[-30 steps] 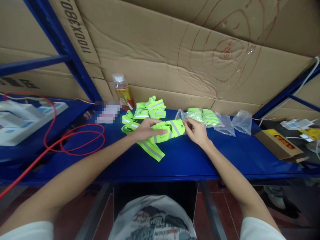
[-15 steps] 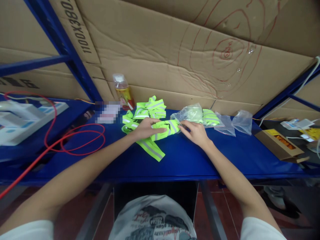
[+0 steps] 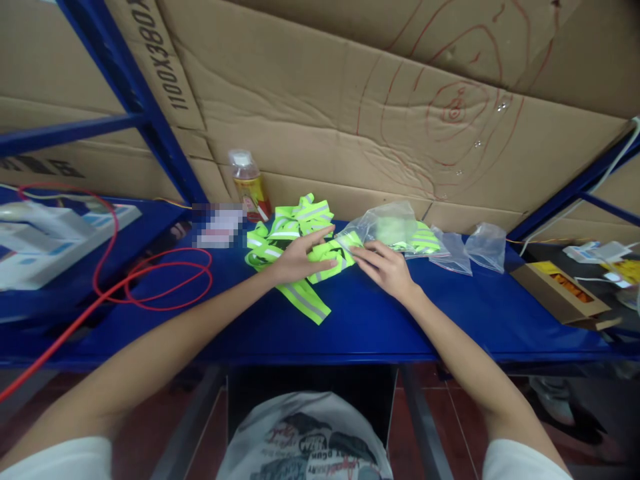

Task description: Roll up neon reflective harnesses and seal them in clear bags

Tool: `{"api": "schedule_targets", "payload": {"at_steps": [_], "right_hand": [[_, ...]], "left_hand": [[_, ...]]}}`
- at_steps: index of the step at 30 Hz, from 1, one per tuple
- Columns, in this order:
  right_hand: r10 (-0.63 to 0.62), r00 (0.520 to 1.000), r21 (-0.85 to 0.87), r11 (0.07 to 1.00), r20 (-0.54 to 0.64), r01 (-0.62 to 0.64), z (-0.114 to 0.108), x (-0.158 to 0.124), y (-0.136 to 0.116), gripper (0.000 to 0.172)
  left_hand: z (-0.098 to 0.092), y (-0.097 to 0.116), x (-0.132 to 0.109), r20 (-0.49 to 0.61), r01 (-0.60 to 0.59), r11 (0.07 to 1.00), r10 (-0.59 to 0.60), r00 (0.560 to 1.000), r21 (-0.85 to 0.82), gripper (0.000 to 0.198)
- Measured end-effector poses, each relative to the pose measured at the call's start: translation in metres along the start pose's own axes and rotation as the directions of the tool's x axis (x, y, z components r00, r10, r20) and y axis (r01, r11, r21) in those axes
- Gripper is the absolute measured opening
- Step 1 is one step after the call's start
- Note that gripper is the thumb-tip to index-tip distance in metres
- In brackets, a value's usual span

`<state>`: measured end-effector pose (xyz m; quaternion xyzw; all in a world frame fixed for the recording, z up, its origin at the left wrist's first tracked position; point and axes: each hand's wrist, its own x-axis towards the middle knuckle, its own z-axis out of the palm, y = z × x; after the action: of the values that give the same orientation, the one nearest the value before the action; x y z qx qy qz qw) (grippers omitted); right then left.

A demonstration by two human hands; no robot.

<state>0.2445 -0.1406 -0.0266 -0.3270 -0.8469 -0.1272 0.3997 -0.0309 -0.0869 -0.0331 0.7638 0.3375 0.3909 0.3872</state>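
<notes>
My left hand [image 3: 296, 259] is spread, thumb and fingers apart, beside a folded bundle of fluorescent yellow-green reflective strap [image 3: 327, 257]. My right hand [image 3: 389, 268] has its fingers closed at the mouth of a clear plastic bag [image 3: 357, 228], at the bundle's right end; its exact grip is partly hidden. The bag's edge lies over that end. More loose reflective strap [image 3: 303, 213] is heaped behind my left hand, and one flat tail [image 3: 305, 300] runs toward the front edge. Folded yellow-green strap [image 3: 425, 235] also shows at the bag's right side.
Two clear bags [image 3: 486, 247] lie to the right, near an open cardboard box [image 3: 560, 290]. A bottle [image 3: 250, 187] stands behind the strap heap. Red cable [image 3: 167, 307] loops at left by a power strip [image 3: 60, 250]. Cardboard [image 3: 300, 120] walls the back of the blue table [image 3: 350, 333].
My left fingers have spread away from the bundle they were holding. The bag's mouth has come left over the bundle's right end, and my right hand has shifted slightly left.
</notes>
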Motion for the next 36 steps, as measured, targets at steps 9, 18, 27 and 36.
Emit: {"api": "schedule_targets", "payload": {"at_steps": [9,18,27,36], "right_hand": [[0.189,0.973,0.058,0.981,-0.131,-0.183,0.013,0.003,-0.007,0.034],[0.6,0.8,0.071,0.798,0.011,-0.599,0.02,0.006,-0.008,0.022],[0.344,0.931,-0.05,0.939,0.12,-0.341,0.021,0.005,-0.015,0.036],[0.12,0.976,0.087,0.987,0.182,-0.137,0.027,0.007,-0.028,0.032]], "left_hand": [[0.009,0.002,0.002,-0.134,0.071,0.996,-0.078,0.988,-0.059,0.078],[0.015,0.011,0.0,-0.171,0.013,0.985,-0.042,0.984,-0.17,0.071],[0.028,0.013,-0.002,-0.243,0.041,0.943,-0.128,0.962,-0.331,0.075],[0.036,0.013,-0.003,-0.319,0.061,0.914,-0.202,0.926,-0.402,0.066]]}}
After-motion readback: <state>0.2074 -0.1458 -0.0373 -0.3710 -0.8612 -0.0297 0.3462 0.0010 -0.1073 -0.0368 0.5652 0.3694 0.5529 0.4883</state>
